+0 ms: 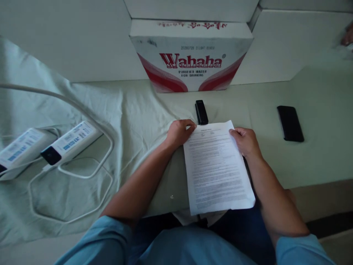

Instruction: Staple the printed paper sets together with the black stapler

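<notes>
- head view, nearest first: blue sleeves [110, 239] and lap fill the bottom edge; both forearms reach forward over the table edge.
- printed paper sheets [216, 165] lie flat on the pale green cloth [132, 110], lower end hanging past the table edge toward the lap; dense text, too small to read.
- left hand [179, 132] sits at the sheets' top left corner, fingers curled, fingertips pinching or pressing the corner; cannot tell which.
- right hand [246, 141] grips the top right edge, thumb on the page, fingers curled around the side.
- black stapler [201, 112] lies just beyond the sheets' top edge, near the left hand's fingertips, not touched.
- black phone [290, 123] lies face up to the right, well apart from the right hand.
- white carton [191, 55] with red "wahaha" lettering stands at the back against the wall, behind the stapler.
- far left: two white power adapters [46, 145] on rumpled cloth, with a white cable [82, 106] looping around them.
- top right corner: part of another person's hand [348, 36], blurred.
</notes>
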`<move>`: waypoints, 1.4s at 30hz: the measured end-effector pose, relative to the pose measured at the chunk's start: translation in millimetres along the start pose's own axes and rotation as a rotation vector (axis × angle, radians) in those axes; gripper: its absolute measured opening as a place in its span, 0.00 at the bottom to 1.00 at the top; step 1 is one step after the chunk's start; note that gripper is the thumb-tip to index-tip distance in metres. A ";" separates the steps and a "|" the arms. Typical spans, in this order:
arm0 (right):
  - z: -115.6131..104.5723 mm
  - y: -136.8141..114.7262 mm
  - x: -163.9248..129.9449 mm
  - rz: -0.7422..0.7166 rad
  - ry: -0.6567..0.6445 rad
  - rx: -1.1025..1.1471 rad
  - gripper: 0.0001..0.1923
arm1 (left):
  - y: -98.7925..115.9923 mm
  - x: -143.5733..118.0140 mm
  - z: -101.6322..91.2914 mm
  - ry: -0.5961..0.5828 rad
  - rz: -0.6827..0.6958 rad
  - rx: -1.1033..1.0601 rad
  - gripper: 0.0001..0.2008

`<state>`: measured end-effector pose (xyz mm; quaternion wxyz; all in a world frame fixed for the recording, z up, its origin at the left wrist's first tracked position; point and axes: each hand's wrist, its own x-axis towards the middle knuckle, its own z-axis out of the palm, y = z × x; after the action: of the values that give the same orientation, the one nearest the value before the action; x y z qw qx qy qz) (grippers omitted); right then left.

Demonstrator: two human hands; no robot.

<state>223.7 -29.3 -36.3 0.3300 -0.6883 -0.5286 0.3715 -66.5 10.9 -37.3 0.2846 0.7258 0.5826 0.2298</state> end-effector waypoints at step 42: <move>4.3 -2.9 -7.1 -0.092 -0.017 -0.024 0.21 | 11.3 -8.4 6.2 0.048 0.269 0.149 0.37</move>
<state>217.5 -35.3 -34.8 0.3339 -0.6639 -0.5670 0.3553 -56.1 0.0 -34.1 0.1824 0.8109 0.5020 0.2390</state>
